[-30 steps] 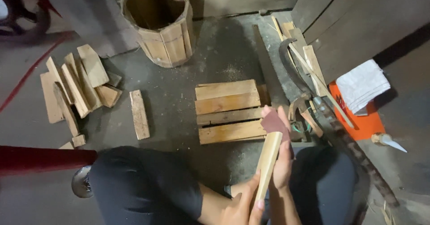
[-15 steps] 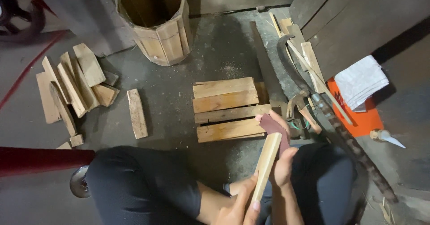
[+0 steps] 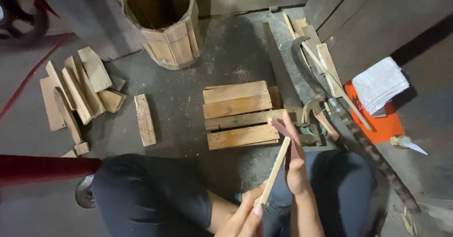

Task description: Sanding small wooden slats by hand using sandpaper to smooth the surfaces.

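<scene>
1. A thin wooden slat [image 3: 275, 170] is held at its lower end by the left hand [image 3: 245, 215], whose fingers are closed around it; the slat is tilted, its top leaning to the right, above the lap.
2. The right hand [image 3: 296, 171] is closed on a dark reddish piece [image 3: 284, 132], probably sandpaper, which is pressed against the upper part of the slat.
3. On the floor [image 3: 236, 53], just beyond the hands, a stack of boards [image 3: 238, 114] is seen, and to its right a saw [image 3: 278, 62], a curved blade [image 3: 302, 67] and a hammer [image 3: 311, 109] are lying close together.
4. A wooden bucket [image 3: 163, 22] is standing at the far edge of the floor, and loose staves [image 3: 78, 93] are piled at the left.
5. It is judged that the slat could slip or bend, because it is gripped only at one end and pressed near the other end.
6. Fingers could be scraped, or a splinter taken, if the reddish piece slides off the narrow edge.
7. The sharp tools are near the right knee, so a careless reach to that side could cause a cut.
</scene>
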